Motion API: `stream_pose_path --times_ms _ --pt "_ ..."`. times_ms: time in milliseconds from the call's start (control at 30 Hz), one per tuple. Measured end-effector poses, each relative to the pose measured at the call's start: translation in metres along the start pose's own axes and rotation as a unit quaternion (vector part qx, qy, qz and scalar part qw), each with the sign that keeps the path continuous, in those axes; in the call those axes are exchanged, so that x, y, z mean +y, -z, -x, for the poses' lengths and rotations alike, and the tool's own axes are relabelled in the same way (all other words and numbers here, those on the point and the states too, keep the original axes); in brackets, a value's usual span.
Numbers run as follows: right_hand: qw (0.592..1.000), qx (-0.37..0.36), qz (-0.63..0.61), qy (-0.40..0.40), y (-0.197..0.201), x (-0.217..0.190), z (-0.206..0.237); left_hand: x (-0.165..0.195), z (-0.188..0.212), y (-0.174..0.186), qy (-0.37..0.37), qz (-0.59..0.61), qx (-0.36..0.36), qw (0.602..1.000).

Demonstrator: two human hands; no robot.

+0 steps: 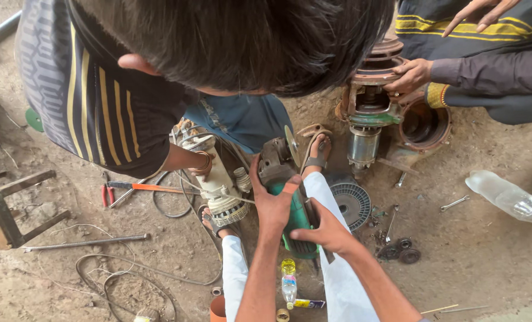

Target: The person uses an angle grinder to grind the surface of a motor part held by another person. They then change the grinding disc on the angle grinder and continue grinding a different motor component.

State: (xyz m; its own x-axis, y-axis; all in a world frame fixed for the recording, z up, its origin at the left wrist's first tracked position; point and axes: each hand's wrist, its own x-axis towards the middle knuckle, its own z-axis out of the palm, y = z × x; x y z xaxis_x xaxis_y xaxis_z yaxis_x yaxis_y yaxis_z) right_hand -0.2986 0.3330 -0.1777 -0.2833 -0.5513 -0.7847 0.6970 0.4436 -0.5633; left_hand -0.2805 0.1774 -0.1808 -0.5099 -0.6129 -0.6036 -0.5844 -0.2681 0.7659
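The dirt floor [486, 256] is covered with tools and parts. At 12 o'clock, a co-worker in a striped shirt [93, 101] is bent over the work, the head filling the upper centre. At 2 o'clock, a rusty pump motor [367, 113] is steadied by another person's hand [410, 74].

At the centre, a green angle grinder [290, 203] is held above the floor between the wearer's white trouser legs, its disc [290, 140] pointing toward 12 o'clock. The left hand [272, 206] is closed around the grinder's body from the 9 o'clock side, thumb laid over the top. The right hand [325, 229] is closed on the rear of the body from the 4 o'clock side, fingers pressed against the green casing.

Just beside the grinder at 9 o'clock, a pale small motor [218, 185] is gripped by the co-worker. A finned round cover [352, 203] lies at 3 o'clock, touching the trouser leg. A clear plastic bottle [507, 197] lies at far 3 o'clock. Red-handled pliers [108, 194] lie at 9 o'clock. A small bottle with a yellow cap [288, 280] lies at 6 o'clock. A wrench [454, 204] lies near the clear plastic bottle.
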Motion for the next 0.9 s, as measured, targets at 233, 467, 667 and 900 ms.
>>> stream_pose_path --times_ms 233,467,667,900 --pt "0.998 0.034 -0.036 -0.028 -0.009 -0.007 -0.002 -0.004 -0.038 0.023 0.340 0.333 -0.107 0.873" --pt "0.999 0.036 -0.014 -0.010 -0.026 0.015 0.003 -0.002 -0.045 0.046 0.438 0.387 -0.184 0.790" --pt "0.998 0.026 0.055 0.024 -0.027 0.029 0.014 -0.008 -0.028 0.056 0.446 0.443 -0.230 0.743" --pt "0.997 0.067 -0.013 -0.039 0.016 0.007 0.004 -0.020 -0.011 0.060 0.378 0.503 -0.199 0.751"
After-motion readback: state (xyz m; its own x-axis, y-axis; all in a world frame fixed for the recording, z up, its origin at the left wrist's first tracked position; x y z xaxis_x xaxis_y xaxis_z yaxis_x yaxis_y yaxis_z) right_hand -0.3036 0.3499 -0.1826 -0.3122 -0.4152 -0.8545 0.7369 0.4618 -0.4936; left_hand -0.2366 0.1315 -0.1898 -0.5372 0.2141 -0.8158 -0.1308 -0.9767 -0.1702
